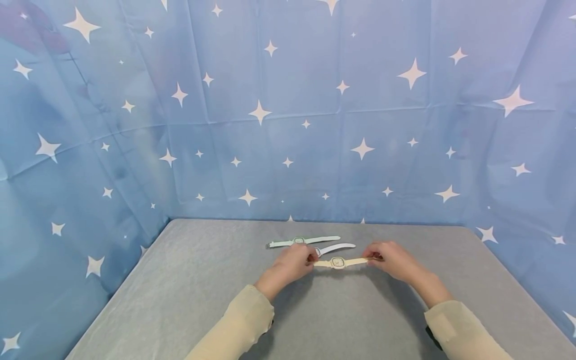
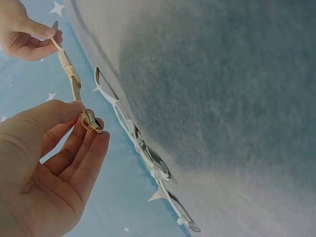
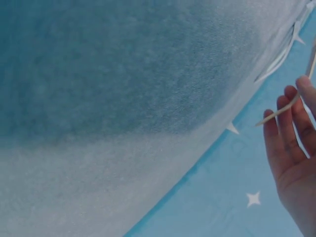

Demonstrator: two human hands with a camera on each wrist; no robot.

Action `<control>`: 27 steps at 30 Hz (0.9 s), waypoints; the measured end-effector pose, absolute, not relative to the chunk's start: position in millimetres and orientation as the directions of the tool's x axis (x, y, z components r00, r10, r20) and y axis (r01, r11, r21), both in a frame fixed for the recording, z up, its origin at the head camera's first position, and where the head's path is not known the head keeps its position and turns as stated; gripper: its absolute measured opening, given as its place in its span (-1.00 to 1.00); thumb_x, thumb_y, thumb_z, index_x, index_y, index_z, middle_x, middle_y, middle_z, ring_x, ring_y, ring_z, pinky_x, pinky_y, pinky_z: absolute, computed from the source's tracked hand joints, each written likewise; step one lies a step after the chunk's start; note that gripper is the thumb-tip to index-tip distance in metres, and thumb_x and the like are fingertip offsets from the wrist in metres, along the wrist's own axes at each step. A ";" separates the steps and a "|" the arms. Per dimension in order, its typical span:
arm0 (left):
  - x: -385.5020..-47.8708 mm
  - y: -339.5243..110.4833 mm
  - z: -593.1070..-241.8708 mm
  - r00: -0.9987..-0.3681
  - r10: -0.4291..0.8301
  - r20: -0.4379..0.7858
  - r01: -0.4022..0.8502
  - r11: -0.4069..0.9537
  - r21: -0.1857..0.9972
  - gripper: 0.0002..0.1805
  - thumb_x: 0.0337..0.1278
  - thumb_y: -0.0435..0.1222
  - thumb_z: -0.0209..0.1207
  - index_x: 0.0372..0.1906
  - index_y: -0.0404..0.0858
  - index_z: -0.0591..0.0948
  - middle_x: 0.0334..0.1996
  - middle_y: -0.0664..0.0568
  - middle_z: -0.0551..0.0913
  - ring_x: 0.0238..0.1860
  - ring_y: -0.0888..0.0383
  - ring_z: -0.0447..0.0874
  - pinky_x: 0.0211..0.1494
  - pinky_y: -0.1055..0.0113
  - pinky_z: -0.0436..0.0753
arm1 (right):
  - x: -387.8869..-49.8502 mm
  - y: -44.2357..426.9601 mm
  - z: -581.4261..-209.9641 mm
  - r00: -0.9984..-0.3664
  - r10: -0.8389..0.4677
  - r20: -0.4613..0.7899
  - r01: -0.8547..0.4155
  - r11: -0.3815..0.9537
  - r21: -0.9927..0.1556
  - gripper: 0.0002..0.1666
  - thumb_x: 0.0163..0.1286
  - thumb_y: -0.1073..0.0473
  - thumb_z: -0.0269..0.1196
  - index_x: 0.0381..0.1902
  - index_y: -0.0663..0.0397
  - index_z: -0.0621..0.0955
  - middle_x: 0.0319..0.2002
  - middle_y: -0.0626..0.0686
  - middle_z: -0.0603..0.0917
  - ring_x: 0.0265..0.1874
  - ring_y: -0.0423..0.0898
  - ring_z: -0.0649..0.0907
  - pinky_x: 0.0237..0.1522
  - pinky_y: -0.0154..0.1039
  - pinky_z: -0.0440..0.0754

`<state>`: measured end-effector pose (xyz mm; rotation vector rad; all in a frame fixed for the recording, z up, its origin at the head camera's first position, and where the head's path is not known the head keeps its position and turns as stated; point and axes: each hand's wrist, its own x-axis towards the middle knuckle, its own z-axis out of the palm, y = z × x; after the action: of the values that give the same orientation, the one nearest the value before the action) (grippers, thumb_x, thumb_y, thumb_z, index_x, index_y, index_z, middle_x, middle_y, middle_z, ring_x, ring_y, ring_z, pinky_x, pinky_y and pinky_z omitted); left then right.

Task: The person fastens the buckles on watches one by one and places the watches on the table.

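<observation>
A pale yellow wristwatch (image 1: 338, 263) is stretched out sideways above the table, its dial toward the head camera. My left hand (image 1: 294, 261) pinches the buckle end of its strap between thumb and fingers, as the left wrist view also shows. At the other end, my right hand (image 1: 392, 259) pinches the strap, and the strap's tip sticks out past the fingers (image 3: 270, 118). Behind the yellow watch lies a white wristwatch (image 1: 335, 247), partly hidden by my left hand. Farther back, a light green wristwatch (image 1: 321, 239) lies lengthwise on the table.
The grey table (image 1: 180, 290) spreads out on both sides of the hands. A blue curtain (image 1: 306, 170) printed with white stars hangs along its back and sides. Light-coloured sleeves (image 1: 243, 320) cover both forearms.
</observation>
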<state>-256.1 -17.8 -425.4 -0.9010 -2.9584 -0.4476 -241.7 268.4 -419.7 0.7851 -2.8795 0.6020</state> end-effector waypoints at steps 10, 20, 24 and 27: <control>-256.7 -19.3 -426.2 -0.832 0.545 0.102 0.552 0.796 0.247 -0.83 0.31 -0.32 0.21 -0.12 -0.07 0.76 -0.22 0.15 0.74 -0.28 0.31 0.59 -0.26 0.51 0.54 | -239.0 266.7 -421.1 -0.841 -0.494 0.222 -0.541 0.775 -0.327 -0.89 0.27 0.33 0.35 -0.25 0.08 0.75 -0.34 -0.07 0.73 -0.41 -0.29 0.63 -0.37 -0.34 0.63; -259.6 -21.4 -426.7 -0.848 0.518 0.111 0.522 0.783 0.338 -0.78 0.27 -0.41 0.16 -0.16 -0.14 0.77 -0.26 0.11 0.76 -0.38 0.34 0.52 -0.32 0.52 0.50 | -235.4 262.2 -422.8 -0.886 -0.431 0.170 -0.462 0.792 -0.399 -0.91 0.36 0.30 0.29 -0.25 0.08 0.73 -0.36 -0.09 0.72 -0.42 -0.34 0.58 -0.39 -0.31 0.59; -259.9 -22.8 -426.2 -0.857 0.502 0.114 0.505 0.777 0.376 -0.80 0.29 -0.40 0.17 -0.15 -0.17 0.78 -0.25 0.09 0.77 -0.33 0.32 0.60 -0.27 0.50 0.56 | -235.0 262.5 -421.8 -0.891 -0.423 0.166 -0.451 0.780 -0.435 -0.90 0.38 0.29 0.27 -0.24 0.06 0.72 -0.35 -0.09 0.73 -0.38 -0.27 0.63 -0.33 -0.28 0.64; -260.0 -23.8 -426.2 -0.860 0.495 0.125 0.502 0.775 0.384 -0.81 0.29 -0.39 0.18 -0.15 -0.17 0.78 -0.23 0.08 0.78 -0.30 0.30 0.64 -0.24 0.49 0.59 | -236.1 263.1 -421.5 -0.890 -0.423 0.170 -0.452 0.769 -0.453 -0.90 0.39 0.29 0.26 -0.23 0.08 0.72 -0.35 -0.08 0.73 -0.36 -0.19 0.67 -0.29 -0.27 0.67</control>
<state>-260.0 -23.8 -426.2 -0.8275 -2.9437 -0.6438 -236.1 263.1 -421.5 0.7174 -2.8999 0.7648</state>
